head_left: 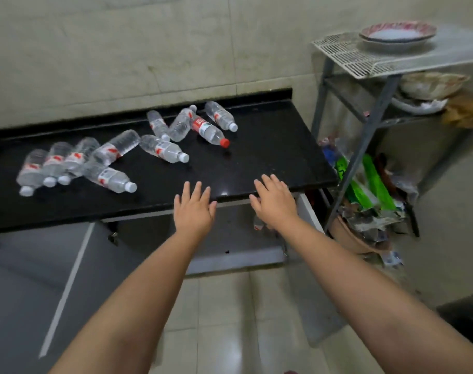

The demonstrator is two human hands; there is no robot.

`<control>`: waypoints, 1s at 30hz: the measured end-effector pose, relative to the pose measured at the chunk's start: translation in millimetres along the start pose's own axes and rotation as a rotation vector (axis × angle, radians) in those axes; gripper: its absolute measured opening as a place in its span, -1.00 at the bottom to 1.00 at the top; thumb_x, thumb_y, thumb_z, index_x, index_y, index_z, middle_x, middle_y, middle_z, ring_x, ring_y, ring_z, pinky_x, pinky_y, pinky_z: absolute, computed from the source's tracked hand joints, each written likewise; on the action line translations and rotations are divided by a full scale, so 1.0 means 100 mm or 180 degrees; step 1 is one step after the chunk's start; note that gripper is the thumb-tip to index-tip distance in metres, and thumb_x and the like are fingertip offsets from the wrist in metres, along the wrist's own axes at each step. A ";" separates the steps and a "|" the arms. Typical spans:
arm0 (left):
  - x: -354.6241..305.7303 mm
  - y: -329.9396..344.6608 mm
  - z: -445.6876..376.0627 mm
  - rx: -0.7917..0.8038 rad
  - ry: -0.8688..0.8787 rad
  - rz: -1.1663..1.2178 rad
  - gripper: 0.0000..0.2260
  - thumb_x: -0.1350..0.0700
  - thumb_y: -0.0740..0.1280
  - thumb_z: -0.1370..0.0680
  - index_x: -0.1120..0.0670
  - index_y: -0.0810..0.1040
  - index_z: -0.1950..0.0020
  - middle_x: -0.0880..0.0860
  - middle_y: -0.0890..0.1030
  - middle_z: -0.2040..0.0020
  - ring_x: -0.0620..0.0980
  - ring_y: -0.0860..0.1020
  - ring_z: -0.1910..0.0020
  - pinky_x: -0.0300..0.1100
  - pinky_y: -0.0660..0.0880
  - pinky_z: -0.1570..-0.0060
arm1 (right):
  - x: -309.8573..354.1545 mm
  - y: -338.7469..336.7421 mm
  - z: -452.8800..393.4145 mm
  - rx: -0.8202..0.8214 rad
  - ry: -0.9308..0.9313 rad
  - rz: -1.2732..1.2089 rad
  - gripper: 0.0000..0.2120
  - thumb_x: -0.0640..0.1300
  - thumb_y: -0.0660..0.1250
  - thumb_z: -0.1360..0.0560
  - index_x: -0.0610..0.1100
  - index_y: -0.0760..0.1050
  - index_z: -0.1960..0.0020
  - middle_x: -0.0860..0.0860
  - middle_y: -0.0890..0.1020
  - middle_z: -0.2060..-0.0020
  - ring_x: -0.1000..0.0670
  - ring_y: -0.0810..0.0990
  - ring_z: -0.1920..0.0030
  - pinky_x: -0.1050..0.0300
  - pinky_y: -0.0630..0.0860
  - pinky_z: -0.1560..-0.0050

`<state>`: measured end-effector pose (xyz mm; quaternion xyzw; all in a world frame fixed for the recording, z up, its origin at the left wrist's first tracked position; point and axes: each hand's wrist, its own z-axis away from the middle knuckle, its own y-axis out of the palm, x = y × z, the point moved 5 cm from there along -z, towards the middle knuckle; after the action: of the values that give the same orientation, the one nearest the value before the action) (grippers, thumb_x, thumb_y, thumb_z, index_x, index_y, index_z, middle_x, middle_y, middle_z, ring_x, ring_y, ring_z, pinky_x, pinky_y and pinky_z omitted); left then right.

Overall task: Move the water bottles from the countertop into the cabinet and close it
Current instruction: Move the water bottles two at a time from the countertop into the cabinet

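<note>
1. So the water bottles (159, 148) are all lying on their sides on the surface (270, 147), a glossy black speckled stone slab. They're clear ribbed plastic, mostly white caps with red-and-white labels.
2. One cluster of five sits at about 9 o'clock from the middle of the slab, packed side by side and touching. A second loose bunch is up around 12 o'clock near the back edge, and one of those is the odd one out, a red-capped bottle (210, 132) with a bigger red label.
3. The cabinet (230, 238) sits right under the surface's front edge and it's open: grey interior, pale flat frame. The cabinet door (27, 279) swings out at about 8 o'clock, smooth grey panel with a light strip down it. Something like a bottle shows inside near the right wrist, too blurry to be sure.
4. Both hands are empty, palms down, fingers spread and straight. The left hand (194, 209) hovers at the surface's front lip, the right hand (274, 201) just beside it at 3 o'clock, a gap between them. Can't tell if the fingertips actually touch the stone.
5. Further out at 2 o'clock there's a grey metal rack (370, 125) with a white plastic grid tray (346, 56) on top holding a stack of round plates (397, 35) with red-patterned rims. Crumpled bags and packaging fill the lower part.
6. The wall is pale matte tile, and the floor is shiny light tile.
</note>
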<state>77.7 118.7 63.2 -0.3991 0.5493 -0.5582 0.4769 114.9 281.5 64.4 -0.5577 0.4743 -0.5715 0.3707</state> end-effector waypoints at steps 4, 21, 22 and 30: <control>0.25 -0.26 -0.34 -0.0297 -0.0360 -0.0018 -0.56 -0.04 0.00 -0.65 0.01 0.10 -0.53 0.01 0.02 -0.58 0.07 -0.12 -0.57 0.05 -0.05 -0.53 | 0.09 -0.14 -0.57 -0.0108 -0.0147 0.0027 -0.52 -0.02 0.07 -0.62 -0.17 0.17 -0.48 -0.12 0.20 -0.51 -0.12 0.08 -0.53 -0.04 0.04 -0.52; 1.25 0.30 -2.57 0.0059 0.0321 -0.0148 -0.54 0.10 0.12 -0.61 0.05 0.13 -0.51 0.02 0.07 -0.57 0.05 -0.01 -0.56 -0.05 0.09 -0.49 | 0.39 0.84 -2.96 0.0519 0.0333 0.0050 -0.56 -0.10 0.22 -0.55 -0.19 0.29 -0.40 -0.14 0.38 -0.37 -0.12 0.32 -0.39 0.02 0.34 -0.35; 1.26 0.26 -2.70 -0.0150 0.0554 -0.0193 -0.54 0.12 0.18 -0.59 0.06 0.20 -0.49 0.04 0.16 -0.55 0.03 0.08 -0.55 -0.11 0.19 -0.44 | 0.38 0.91 -3.06 0.0573 0.0386 -0.0014 -0.55 -0.10 0.24 -0.55 -0.18 0.29 -0.40 -0.14 0.35 -0.38 -0.12 0.32 -0.39 0.02 0.34 -0.36; 1.10 0.43 -3.12 0.0356 0.1282 -0.0812 -0.55 -0.01 0.52 -0.29 0.00 0.60 -0.17 0.02 0.64 -0.06 0.03 0.59 -0.08 -0.19 0.52 0.04 | 0.29 1.22 -3.43 0.0388 0.0665 -0.0624 -0.72 -0.31 0.35 -0.47 -0.30 0.40 -0.14 -0.19 0.41 -0.21 -0.17 0.51 -0.13 0.01 0.47 -0.14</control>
<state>-245.1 87.4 -12.4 -0.3189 0.5466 -0.7118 0.3048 -240.4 264.9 -18.9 -0.5153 0.4180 -0.6876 0.2949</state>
